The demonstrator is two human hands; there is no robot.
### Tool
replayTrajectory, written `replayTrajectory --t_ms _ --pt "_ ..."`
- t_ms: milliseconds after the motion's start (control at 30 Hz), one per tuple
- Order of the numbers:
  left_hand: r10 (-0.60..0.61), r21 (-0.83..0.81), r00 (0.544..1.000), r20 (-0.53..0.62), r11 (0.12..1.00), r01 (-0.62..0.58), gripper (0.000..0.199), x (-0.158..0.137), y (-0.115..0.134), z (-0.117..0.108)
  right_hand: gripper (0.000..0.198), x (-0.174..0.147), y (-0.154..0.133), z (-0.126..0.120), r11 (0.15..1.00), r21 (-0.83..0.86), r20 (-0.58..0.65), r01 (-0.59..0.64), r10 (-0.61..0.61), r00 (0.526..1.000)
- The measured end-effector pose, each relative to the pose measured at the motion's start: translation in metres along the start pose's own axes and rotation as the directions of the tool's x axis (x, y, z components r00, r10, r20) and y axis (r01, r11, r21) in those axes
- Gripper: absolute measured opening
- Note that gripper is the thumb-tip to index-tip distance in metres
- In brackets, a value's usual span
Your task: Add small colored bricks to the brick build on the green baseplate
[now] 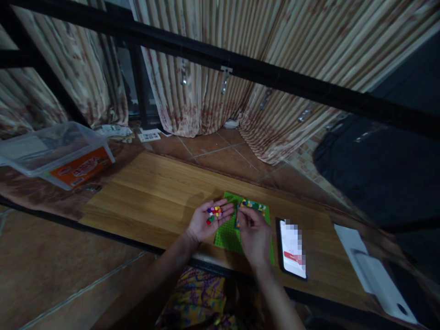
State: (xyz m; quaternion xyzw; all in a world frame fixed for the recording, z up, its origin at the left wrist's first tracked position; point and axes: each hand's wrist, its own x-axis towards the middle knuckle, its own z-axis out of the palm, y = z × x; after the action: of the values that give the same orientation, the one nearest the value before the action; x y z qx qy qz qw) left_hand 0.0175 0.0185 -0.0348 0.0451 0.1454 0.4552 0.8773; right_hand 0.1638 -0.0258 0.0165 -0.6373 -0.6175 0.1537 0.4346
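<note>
My left hand (202, 222) is palm up with its fingers stretched out, holding several small toy building bricks (215, 211) in red, yellow, white, purple and green. Beneath and beside it lies a green studded baseplate (228, 236). Over the plate, the thumb and fingers of my right hand (255, 236) are pinched together; whatever is between the fingertips is too small to make out. Colourful bricks (254, 205) form rows on the far part of the plate, partly hidden behind my right hand.
Right of the plate, a phone (292, 250) with a lit screen lies on the wooden tabletop (144, 197). A clear plastic tub (58, 153) with an orange label stands at the left end. White flat objects (374, 270) lie at the right. A dark metal rail (240, 68) crosses beyond the table.
</note>
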Motion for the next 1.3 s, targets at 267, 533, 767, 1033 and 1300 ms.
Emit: replayTrajectory --t_ms 267,533,767,1033,1300 --pt "-0.026 -0.005 0.997 0.072 1.0 0.026 0.046 -0.006 0.003 0.007 0.02 -0.011 -0.017 0.03 0.895 -0.381 0.166 0.232 -0.181 0.969" --pt "-0.029 -0.022 0.994 0.102 0.999 0.031 0.049 -0.006 0.003 0.008 0.018 -0.012 -0.014 0.033 0.86 -0.44 0.179 0.259 -0.198 0.964" --pt "-0.012 -0.03 0.997 0.076 0.999 0.015 0.048 -0.004 0.002 0.006 0.02 -0.009 -0.015 0.023 0.956 -0.238 0.149 0.172 -0.139 0.979" --pt "0.001 -0.006 0.999 0.05 1.0 0.0 0.043 -0.004 0.001 0.004 0.028 -0.002 0.003 -0.013 0.986 0.096 -0.045 -0.134 0.139 0.989" --pt "-0.005 -0.006 0.998 0.066 1.0 0.006 0.041 -0.003 0.002 0.002 0.033 0.017 0.044 -0.041 0.962 -0.129 -0.171 -0.241 0.218 0.961"
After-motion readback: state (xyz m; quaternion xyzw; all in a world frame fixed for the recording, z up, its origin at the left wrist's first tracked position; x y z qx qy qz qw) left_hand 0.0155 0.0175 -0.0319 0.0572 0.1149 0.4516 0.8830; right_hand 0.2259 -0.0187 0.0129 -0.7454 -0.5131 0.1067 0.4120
